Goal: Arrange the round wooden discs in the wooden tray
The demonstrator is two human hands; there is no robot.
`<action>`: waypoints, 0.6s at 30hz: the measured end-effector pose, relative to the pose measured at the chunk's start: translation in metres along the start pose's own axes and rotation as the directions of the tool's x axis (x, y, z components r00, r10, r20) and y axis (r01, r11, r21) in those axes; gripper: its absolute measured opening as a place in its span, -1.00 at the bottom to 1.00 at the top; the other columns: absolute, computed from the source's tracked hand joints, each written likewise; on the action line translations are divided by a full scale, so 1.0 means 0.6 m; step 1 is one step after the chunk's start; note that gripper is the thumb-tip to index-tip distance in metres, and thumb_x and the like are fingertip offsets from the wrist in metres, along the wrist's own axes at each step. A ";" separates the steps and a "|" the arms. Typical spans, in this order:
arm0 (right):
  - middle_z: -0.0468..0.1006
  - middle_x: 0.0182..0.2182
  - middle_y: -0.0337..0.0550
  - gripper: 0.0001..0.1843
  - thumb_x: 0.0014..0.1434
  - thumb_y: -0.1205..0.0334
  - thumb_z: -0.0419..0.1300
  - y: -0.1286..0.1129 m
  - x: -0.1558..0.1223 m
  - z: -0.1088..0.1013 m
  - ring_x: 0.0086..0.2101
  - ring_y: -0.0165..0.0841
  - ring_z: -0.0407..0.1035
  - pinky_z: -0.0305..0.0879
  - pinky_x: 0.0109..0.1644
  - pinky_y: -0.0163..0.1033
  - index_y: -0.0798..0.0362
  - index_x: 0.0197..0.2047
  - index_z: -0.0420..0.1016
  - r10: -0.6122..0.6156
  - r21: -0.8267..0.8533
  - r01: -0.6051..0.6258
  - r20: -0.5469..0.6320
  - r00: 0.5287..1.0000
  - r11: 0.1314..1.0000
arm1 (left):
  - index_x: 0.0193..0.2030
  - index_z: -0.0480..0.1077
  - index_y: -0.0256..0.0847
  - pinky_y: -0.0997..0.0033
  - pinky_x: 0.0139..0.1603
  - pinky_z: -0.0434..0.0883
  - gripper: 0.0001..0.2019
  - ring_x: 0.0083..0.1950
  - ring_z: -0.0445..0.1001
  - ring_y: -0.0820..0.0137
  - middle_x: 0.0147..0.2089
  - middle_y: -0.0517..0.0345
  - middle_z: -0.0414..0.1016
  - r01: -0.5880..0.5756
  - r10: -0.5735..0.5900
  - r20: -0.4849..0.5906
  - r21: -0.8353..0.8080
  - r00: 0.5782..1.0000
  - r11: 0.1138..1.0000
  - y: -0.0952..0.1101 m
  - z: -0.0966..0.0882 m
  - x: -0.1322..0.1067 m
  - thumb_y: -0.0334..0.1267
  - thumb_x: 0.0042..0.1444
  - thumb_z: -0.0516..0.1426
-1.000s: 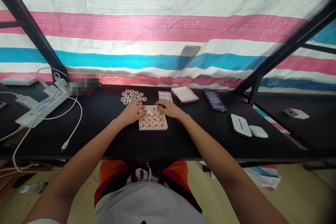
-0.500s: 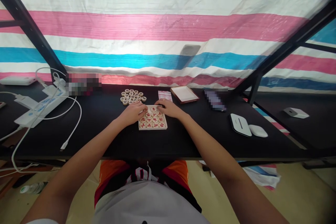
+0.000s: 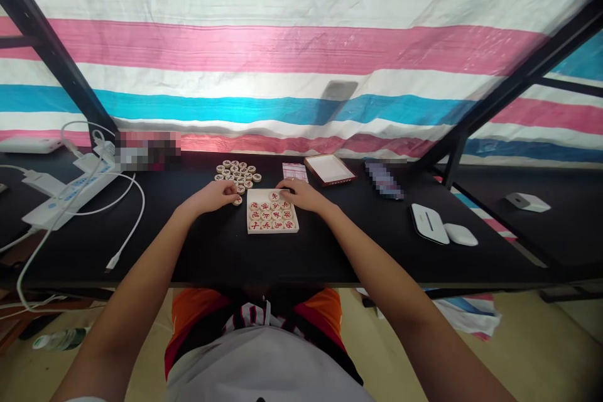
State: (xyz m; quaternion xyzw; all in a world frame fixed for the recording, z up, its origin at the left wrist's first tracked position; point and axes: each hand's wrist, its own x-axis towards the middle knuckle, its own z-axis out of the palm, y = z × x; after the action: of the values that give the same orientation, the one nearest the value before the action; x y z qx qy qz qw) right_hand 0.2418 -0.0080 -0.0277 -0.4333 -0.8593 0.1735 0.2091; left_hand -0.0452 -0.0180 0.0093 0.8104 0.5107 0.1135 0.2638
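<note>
A small wooden tray (image 3: 272, 230) lies on the black table (image 3: 226, 251) and holds several round Chinese chess pieces with red characters. My left hand (image 3: 214, 193) has its fingers curled, just left of the tray, with one piece (image 3: 237, 201) at its fingertips on the table. My right hand (image 3: 299, 193) rests on the tray's far right corner, fingers bent over the pieces there. A loose pile of pieces (image 3: 237, 173) lies just beyond my left hand.
Behind the tray lie a pink card (image 3: 295, 171) and a red-rimmed lid (image 3: 329, 169). A power strip (image 3: 70, 191) with white cables is at the left. A white router (image 3: 429, 223) and mouse (image 3: 460, 234) sit at the right. A striped tarp hangs behind.
My left hand has drawn away from the tray to the left and now sits beside a piece on the table. My right hand has stayed on the tray's far corner.
</note>
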 end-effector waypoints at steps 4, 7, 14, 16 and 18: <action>0.51 -0.13 -0.05 -0.71 0.16 0.31 0.03 0.002 0.000 0.001 -0.11 -0.26 0.37 0.23 0.03 -0.17 0.09 -0.10 0.50 0.000 0.002 0.000 0.000 1.000 1.000 | -0.51 0.24 -0.17 0.44 -0.45 0.14 -0.74 -0.46 0.30 0.40 -0.51 0.21 0.37 -0.002 0.012 -0.073 0.135 0.997 0.991 0.000 0.008 0.003 -0.05 0.06 0.03; 0.51 -0.14 -0.06 -0.71 0.16 0.32 0.03 0.004 -0.001 0.001 -0.12 -0.27 0.37 0.23 0.02 -0.18 0.09 -0.10 0.50 -0.010 0.004 0.010 -0.003 1.000 1.000 | -0.55 0.19 -0.18 0.44 -0.47 0.11 -0.69 -0.49 0.26 0.42 -0.54 0.21 0.31 -0.051 0.057 -0.034 0.148 0.998 0.988 0.004 0.008 0.000 -0.03 0.09 0.01; 0.52 -0.13 -0.05 -0.71 0.16 0.33 0.03 -0.001 0.000 0.000 -0.12 -0.26 0.38 0.24 0.03 -0.17 0.09 -0.11 0.50 0.003 -0.002 -0.003 -0.004 1.000 1.000 | -0.53 0.19 -0.18 0.44 -0.48 0.11 -0.71 -0.48 0.28 0.40 -0.52 0.21 0.35 -0.017 0.017 -0.001 0.180 1.000 0.984 0.004 0.011 0.001 -0.02 0.04 0.06; 0.52 -0.14 -0.04 -0.71 0.15 0.34 0.04 -0.002 0.000 -0.001 -0.12 -0.26 0.38 0.24 0.02 -0.17 0.10 -0.11 0.50 0.004 0.001 -0.004 -0.004 1.000 1.000 | -0.53 0.19 -0.18 0.43 -0.48 0.10 -0.73 -0.48 0.29 0.40 -0.51 0.19 0.36 -0.002 0.006 -0.017 0.213 1.000 0.977 0.003 0.011 0.002 -0.07 0.06 0.03; 0.52 -0.14 -0.04 -0.71 0.15 0.34 0.04 -0.002 0.000 -0.001 -0.12 -0.25 0.37 0.24 0.02 -0.17 0.11 -0.11 0.50 0.000 0.006 0.000 0.000 1.000 1.000 | -0.53 0.20 -0.17 0.42 -0.48 0.10 -0.75 -0.47 0.30 0.39 -0.51 0.18 0.37 0.011 -0.006 -0.021 0.248 1.000 0.969 0.003 0.011 0.002 -0.09 0.07 0.02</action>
State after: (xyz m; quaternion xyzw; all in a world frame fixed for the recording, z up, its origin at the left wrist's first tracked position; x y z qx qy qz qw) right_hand 0.2415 -0.0084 -0.0267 -0.4327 -0.8588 0.1760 0.2105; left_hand -0.0405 -0.0195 0.0049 0.8336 0.5271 0.0554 0.1557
